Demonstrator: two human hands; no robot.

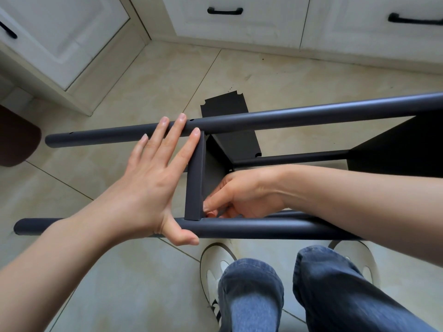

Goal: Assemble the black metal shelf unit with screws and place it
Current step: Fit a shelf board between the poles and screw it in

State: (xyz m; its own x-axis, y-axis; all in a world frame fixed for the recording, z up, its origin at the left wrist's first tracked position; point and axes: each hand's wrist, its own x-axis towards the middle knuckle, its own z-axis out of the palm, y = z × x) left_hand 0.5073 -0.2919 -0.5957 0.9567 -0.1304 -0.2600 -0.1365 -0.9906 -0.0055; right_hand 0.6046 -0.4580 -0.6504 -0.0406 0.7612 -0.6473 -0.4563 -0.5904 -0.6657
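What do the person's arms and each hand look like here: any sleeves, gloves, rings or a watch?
Both forearms are bare as far as the picture shows; no sleeve is visible. The left hand wears no glove and no ring on the fingers in view, with short, unpainted nails. The right hand is also ungloved. Neither wrist carries a watch or band.

Whatever the right hand [242,195] pinched at the crossbar [195,178] corner stayed hidden behind its fingers. The shelf unit [395,144] ran off the right edge, and a brown object [16,137] off the left.
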